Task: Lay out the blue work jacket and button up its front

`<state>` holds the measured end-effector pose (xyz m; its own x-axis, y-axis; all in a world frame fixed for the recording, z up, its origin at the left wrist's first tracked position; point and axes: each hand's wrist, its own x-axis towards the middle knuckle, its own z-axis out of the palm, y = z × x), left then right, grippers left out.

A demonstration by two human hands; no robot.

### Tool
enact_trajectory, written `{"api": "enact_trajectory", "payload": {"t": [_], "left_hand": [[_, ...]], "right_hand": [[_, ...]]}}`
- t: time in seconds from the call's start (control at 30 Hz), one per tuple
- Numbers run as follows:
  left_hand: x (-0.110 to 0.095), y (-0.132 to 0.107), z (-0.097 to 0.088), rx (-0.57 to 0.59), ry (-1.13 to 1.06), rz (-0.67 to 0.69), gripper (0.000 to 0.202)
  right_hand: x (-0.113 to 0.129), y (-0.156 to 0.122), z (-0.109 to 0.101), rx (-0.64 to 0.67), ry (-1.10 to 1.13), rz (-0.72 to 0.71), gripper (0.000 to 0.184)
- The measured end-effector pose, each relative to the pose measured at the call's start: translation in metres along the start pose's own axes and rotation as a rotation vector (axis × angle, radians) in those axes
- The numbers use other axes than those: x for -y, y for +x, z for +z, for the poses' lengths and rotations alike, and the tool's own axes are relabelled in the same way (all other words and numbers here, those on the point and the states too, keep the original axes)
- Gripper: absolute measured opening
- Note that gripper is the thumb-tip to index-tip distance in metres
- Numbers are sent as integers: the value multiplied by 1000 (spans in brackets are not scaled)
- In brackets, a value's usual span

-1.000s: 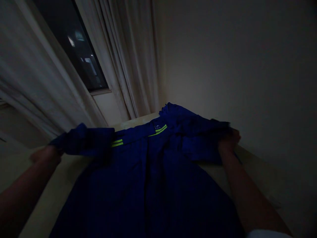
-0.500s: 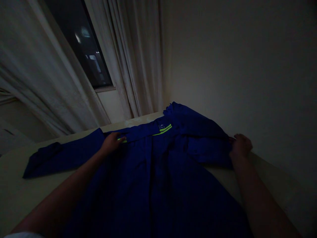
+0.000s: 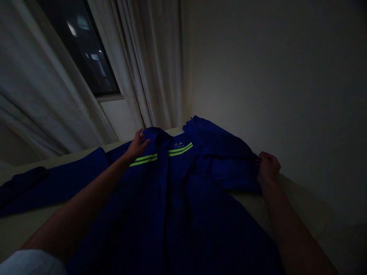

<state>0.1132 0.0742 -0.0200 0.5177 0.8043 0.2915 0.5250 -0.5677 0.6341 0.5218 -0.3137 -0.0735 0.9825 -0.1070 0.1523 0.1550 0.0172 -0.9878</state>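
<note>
A dark blue jacket (image 3: 183, 198) lies spread out, front up, with yellow-green stripes across its chest and small light marks above them on the right side. My left hand (image 3: 138, 146) is at the jacket's upper left, beside the raised collar area, with thumb and fingers apart. On the right, my right hand (image 3: 268, 166) has its fingers closed on the end of the right sleeve (image 3: 235, 164), which is bent and bunched. The left sleeve (image 3: 69, 175) stretches out to the left. Dim light hides the jacket's lower detail.
Under the jacket is a pale bed-like surface (image 3: 249, 206). A plain wall (image 3: 258, 76) rises behind it on the right. Long light curtains (image 3: 160, 68) hang at the back left, around a dark window (image 3: 88, 53).
The blue fabric that lay across the chest is now folded back upward, showing the stripes on both sides. My left hand has moved up and opened. My right hand keeps the sleeve end.
</note>
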Motion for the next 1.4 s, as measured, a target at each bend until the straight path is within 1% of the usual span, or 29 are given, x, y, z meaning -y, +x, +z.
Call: {"api": "enact_trajectory", "payload": {"t": [0.03,0.1,0.17,0.23,0.27,0.33,0.43,0.5,0.57,0.67,0.77,0.9,1.1,1.3,1.4], "left_hand": [[1,-14,8,54,24,44,60],[4,-48,24,184,141,116,47],[8,-76,36,273,285,149,45],[10,-91,42,286,402,141,49],[10,-92,44,280,443,130,49],[8,-83,46,265,512,108,48],[2,-58,51,211,527,73,48],[-1,-45,58,177,523,80,48],[-2,-39,66,169,510,102,47],[1,-36,74,174,493,104,43],[3,-33,73,165,502,51,41],[0,-29,72,129,544,-2,37],[-1,-33,79,63,586,8,41],[-2,-31,76,77,599,77,32],[-5,-33,74,102,596,81,28]], "right_hand": [[0,-1,0,0,-3,-3,26],[0,-3,1,-8,-10,-5,26],[0,-5,2,-11,-25,-4,26],[-1,-8,3,-7,-48,0,26],[-1,-9,4,0,-60,2,26],[-2,-11,5,23,-79,-5,28],[-2,-14,5,51,-95,-45,31],[-3,-14,5,65,-103,-80,33],[-5,-13,5,91,-108,-100,34],[-8,-10,5,114,-119,-117,36],[-11,-7,7,129,-136,-148,35],[-12,-7,9,134,-163,-175,33],[-10,-10,9,122,-158,-162,32],[-13,-8,10,128,-188,-179,30],[-14,-8,9,127,-202,-195,30]]}}
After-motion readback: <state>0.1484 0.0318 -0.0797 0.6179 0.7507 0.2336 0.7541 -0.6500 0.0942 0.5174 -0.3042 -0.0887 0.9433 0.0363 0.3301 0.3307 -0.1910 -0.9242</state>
